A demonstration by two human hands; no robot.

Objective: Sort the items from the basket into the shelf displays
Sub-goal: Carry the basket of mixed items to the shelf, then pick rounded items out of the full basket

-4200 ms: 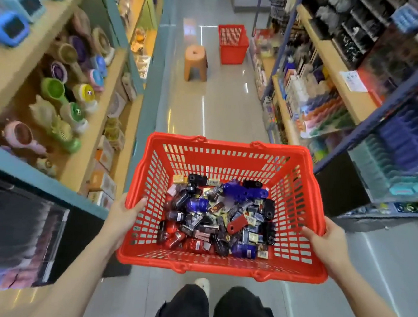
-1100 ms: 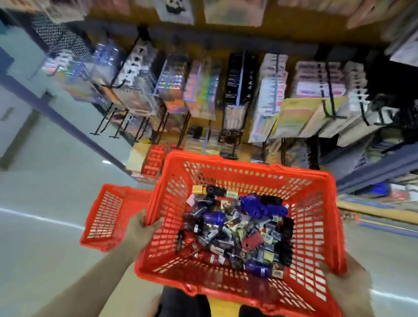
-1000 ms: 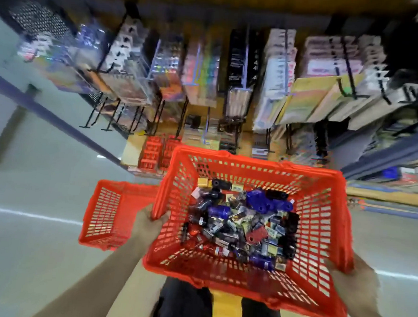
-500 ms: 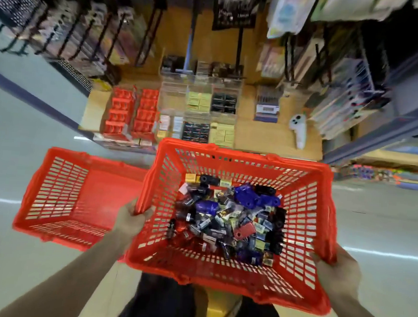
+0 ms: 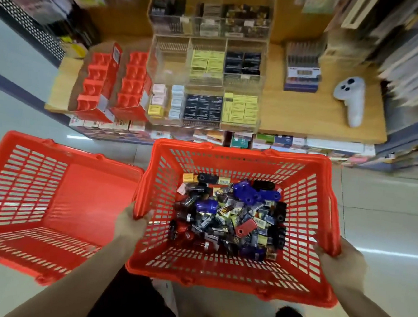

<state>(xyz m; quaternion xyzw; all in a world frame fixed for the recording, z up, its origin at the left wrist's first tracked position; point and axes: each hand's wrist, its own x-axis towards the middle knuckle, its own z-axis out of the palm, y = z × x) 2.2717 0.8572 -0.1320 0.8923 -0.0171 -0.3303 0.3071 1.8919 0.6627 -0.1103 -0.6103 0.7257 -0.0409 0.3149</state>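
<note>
A full red basket point(image 5: 232, 274) is held by its rims in both hands' closed grip, left point(image 5: 130, 223) and right point(image 5: 339, 264), before the clear shelf display point(image 5: 205, 84), with its small items point(image 5: 228, 216) judged still entirely unsorted.

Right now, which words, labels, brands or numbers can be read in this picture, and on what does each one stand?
No text can be read.
Yellow boxes in the clear display case: print too small.
Dark boxes: print blurred.
Red cartons: white label blurred.
Blue and white box on the wooden shelf: label blurred.
Small items in the held basket: labels too small.
</note>
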